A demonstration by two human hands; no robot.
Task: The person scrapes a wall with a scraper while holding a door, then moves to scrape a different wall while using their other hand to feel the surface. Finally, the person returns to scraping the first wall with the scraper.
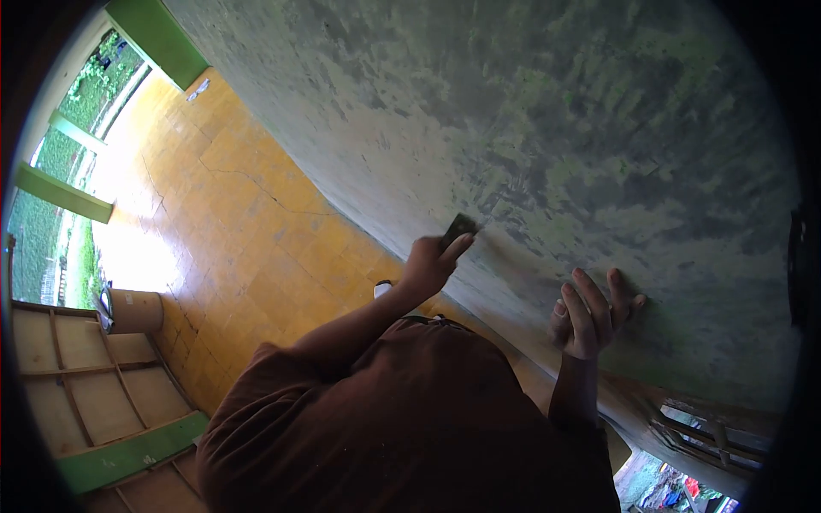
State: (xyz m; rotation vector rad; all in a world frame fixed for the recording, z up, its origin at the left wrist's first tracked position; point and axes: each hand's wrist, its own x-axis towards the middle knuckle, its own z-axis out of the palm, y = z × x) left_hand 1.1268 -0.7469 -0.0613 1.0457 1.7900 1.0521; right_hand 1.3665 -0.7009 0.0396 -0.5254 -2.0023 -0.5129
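My left hand (434, 263) is closed around a small dark rectangular block (459, 229). One end of the block is against, or very close to, the wall (410, 154), and its exact kind is hard to make out. Patchy grey, whitish and green marks cover the wall. To the right, my right hand (594, 315) has its fingers spread, with the fingertips resting on the wall and nothing held.
A yellow-orange tiled floor (248, 222) with cracks runs along the wall's foot. At left stand a brown cylindrical bin (137, 311) and a wooden panel with a green rail (132, 451). Green posts (64, 192) border the bright outdoors. A slatted opening (714, 436) sits at lower right.
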